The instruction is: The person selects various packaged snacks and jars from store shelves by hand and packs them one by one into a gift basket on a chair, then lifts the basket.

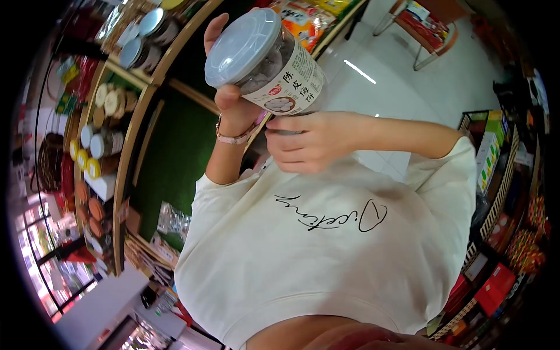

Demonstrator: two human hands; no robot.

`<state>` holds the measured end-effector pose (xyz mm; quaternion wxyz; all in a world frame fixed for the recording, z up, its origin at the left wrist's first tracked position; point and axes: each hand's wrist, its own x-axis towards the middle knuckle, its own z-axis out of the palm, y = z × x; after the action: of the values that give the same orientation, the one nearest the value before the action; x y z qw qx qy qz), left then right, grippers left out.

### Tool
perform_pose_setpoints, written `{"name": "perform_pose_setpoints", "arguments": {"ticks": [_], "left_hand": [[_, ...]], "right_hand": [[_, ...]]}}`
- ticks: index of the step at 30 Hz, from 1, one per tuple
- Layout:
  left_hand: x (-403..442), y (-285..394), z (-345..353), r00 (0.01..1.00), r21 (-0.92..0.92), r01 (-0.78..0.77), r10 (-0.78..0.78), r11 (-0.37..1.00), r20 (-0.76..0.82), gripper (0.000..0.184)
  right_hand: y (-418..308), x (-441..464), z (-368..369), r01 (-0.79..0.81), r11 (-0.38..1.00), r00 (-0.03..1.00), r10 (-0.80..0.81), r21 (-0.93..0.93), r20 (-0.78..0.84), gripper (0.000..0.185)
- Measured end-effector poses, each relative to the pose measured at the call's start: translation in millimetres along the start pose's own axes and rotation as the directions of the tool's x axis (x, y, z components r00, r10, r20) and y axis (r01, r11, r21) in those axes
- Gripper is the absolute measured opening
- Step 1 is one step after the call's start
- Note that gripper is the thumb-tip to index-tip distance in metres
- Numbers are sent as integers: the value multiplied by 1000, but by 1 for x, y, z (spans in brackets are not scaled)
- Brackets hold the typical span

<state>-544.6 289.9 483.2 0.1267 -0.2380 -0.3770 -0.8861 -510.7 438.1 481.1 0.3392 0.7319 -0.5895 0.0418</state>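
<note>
Tilted in front of my chest is a clear plastic jar (297,80) with a translucent whitish lid (242,46) and a paper label bearing Chinese characters and a picture of round pieces. Greyish pieces show through its wall. My left hand (232,105) is wrapped round the jar, thumb on the near side and fingertips showing beyond the lid; a banded bracelet or watch (233,139) circles that wrist. My right hand (309,143) has curled fingers just below the jar's lower side, its index finger against or very near it. The inside of that hand is hidden.
Wooden shelving (137,111) with several lidded jars (105,143) curves along the left. Bright packaged bags (306,23) lie on the shelf ahead. At upper right stands a chair (429,29) on the tiled floor. Woven baskets (496,198) of packaged goods line the right side.
</note>
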Motion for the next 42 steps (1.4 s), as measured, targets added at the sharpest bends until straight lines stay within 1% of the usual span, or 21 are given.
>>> {"name": "perform_pose_setpoints", "arguments": {"ticks": [2, 3, 4, 5, 6, 7, 9, 10, 15, 18, 21, 24, 25, 28, 29, 32, 33, 35, 37, 40, 42], "left_hand": [[9, -31, 20, 998, 19, 51, -51, 999, 27, 98], [11, -48, 30, 997, 174, 12, -25, 985, 74, 99], [15, -65, 41, 996, 168, 34, -48, 985, 80, 99], [21, -82, 53, 994, 151, 54, -68, 987, 90, 99], [26, -98, 66, 991, 131, 73, -87, 989, 102, 99], [28, -114, 80, 989, 104, 78, -90, 991, 113, 99], [34, -143, 107, 990, 58, 51, -59, 997, 132, 95], [36, -156, 120, 989, 44, 57, -63, 997, 136, 94], [39, -219, 168, 988, 201, -149, 135, 968, 81, 92], [43, -242, 195, 949, 183, -314, 316, 932, 17, 91], [62, -263, 197, 935, -102, -339, 347, 935, 73, 83], [85, -284, 180, 971, -428, -199, 235, 882, 32, 90], [99, -293, 178, 948, -459, -181, 278, 870, 153, 92], [124, -310, 185, 955, -456, -75, 196, 887, 223, 96], [135, -318, 188, 969, -510, -48, 164, 859, 186, 96], [173, -324, 205, 1000, -415, 4, 2, 910, 14, 95], [194, -344, 201, 981, -548, -58, 150, 835, 124, 95], [233, -369, 197, 926, -681, -67, 300, 729, 230, 95], [264, -385, 193, 925, -680, -14, 267, 733, 269, 96], [313, -406, 175, 853, -444, 89, 162, 891, 496, 96], [342, -419, 162, 644, -193, 108, 79, 975, 761, 90]], "right_hand": [[4, -29, -27, -145, 924, 971, 202, 355, -128, 11], [4, -41, -42, -191, 834, 934, 317, 517, -165, 8], [2, -54, -60, -184, 722, 781, 520, 667, -348, 6], [-1, -67, -79, -117, 613, 553, 694, 782, -461, 5], [5, -85, -103, 116, 500, 382, 775, 858, -503, 5], [10, -103, -127, 375, 433, 197, 827, 820, -527, 7], [29, -139, -172, 895, 175, 76, 846, 410, -527, 15], [34, -155, -183, 992, 34, 34, 855, 121, -518, 18], [56, -213, -180, 994, -44, 12, 949, -96, -316, 18], [66, -246, -174, 979, -60, -11, 938, -194, -348, 18], [80, -276, -169, 978, -30, -53, 922, -208, -384, 18], [100, -298, -159, 964, -36, -79, 907, -262, -414, 18], [107, -305, -156, 965, -30, -82, 909, -261, -409, 18], [137, -328, -150, 971, -13, -86, 915, -241, -394, 18], [149, -336, -147, 973, -2, -90, 918, -231, -386, 19], [188, -356, -139, 984, 30, -95, 921, -174, -377, 19], [202, -361, -137, 987, 46, -102, 918, -153, -382, 19], [236, -374, -136, 993, 39, -77, 924, -109, -374, 19], [267, -386, -136, 997, 47, -66, 928, -60, -366, 19], [305, -401, -133, 993, 121, -109, 930, 11, -350, 17], [319, -411, -135, 971, 233, -204, 929, 60, -310, 14]]}}
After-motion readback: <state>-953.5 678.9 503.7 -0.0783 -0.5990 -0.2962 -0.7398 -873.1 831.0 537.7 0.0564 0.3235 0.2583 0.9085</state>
